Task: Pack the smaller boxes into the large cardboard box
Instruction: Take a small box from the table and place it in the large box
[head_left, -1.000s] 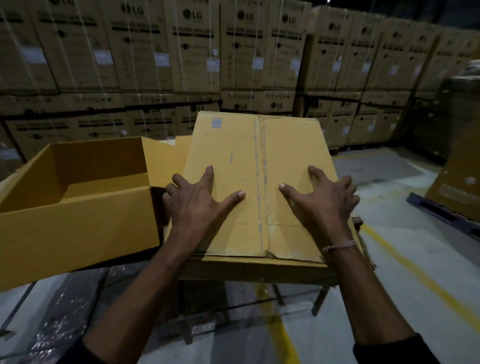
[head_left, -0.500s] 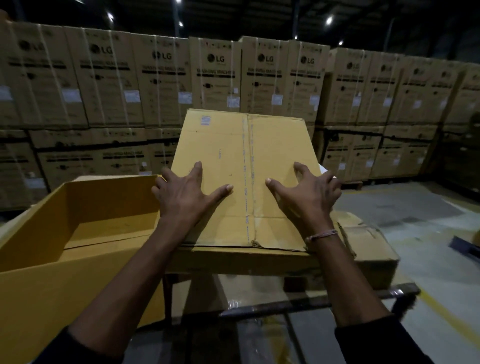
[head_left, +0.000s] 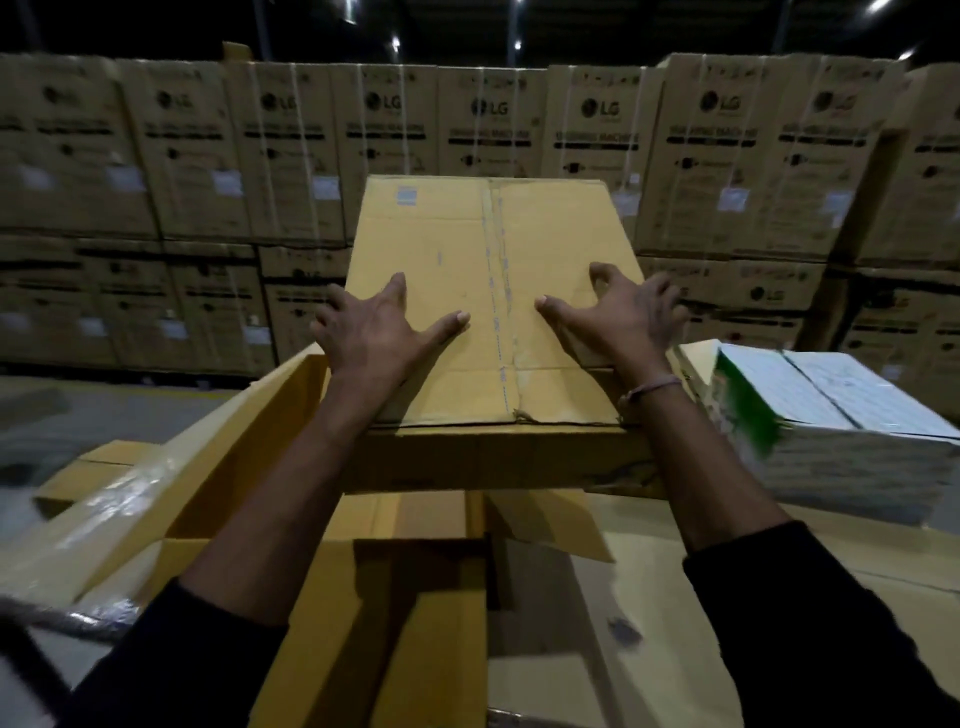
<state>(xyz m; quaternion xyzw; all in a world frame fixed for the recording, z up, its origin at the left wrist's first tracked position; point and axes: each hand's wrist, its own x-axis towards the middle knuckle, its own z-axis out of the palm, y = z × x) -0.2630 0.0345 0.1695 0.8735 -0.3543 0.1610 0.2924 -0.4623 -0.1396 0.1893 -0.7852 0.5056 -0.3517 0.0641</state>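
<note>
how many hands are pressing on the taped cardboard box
2. The left hand lies flat, fingers spread, left of the tape seam on the taped cardboard box; the right hand is spread right of the seam, fingers reaching its right edge.

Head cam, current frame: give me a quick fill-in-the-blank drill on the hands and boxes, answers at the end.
1. Both hands, the left hand and the right hand, lie ____ on top of the closed cardboard box.
2. The taped seam of that box runs ____ the two hands.
3. The white and green box lies on the ____ side.
4. The stacked cartons behind carry the logo ____.

Answers: flat; between; right; LG
</note>
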